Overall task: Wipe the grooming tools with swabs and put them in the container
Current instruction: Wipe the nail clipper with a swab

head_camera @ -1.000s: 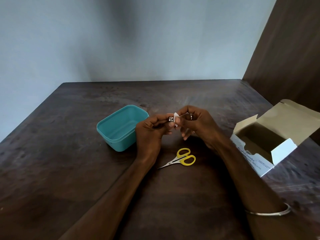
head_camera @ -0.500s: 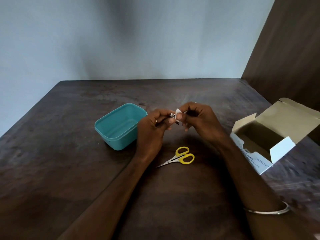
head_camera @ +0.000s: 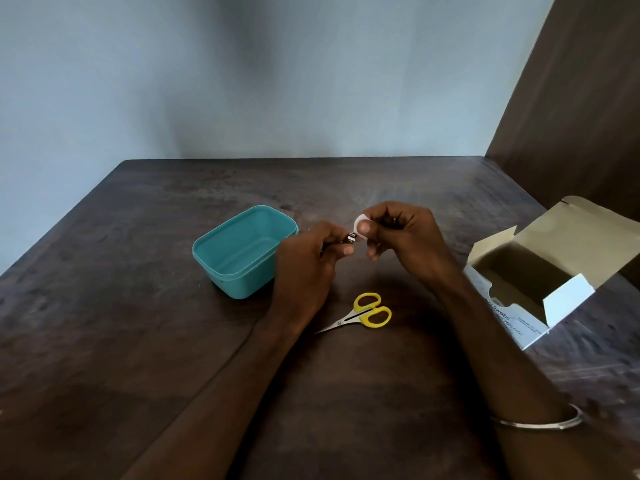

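My left hand (head_camera: 310, 261) grips a small metal grooming tool (head_camera: 350, 238), probably a nail clipper; only its shiny tip shows past my fingers. My right hand (head_camera: 401, 237) pinches a white swab (head_camera: 360, 223) between thumb and fingers, touching the tool's tip. Both hands hover above the table, just right of the empty teal container (head_camera: 242, 251). Small scissors with yellow handles (head_camera: 363, 315) lie closed on the table below my hands, blades pointing left.
An open cardboard swab box (head_camera: 540, 271) stands at the right, flap raised. The dark wooden table (head_camera: 121, 323) meets a pale wall at the back and a dark wooden panel (head_camera: 571, 116) at the right. A metal bangle (head_camera: 540, 422) circles my right wrist.
My hands stayed together at the tool. The right hand's fingers shifted the swab slightly over the tool's tip. Scissors, container and box have not moved.
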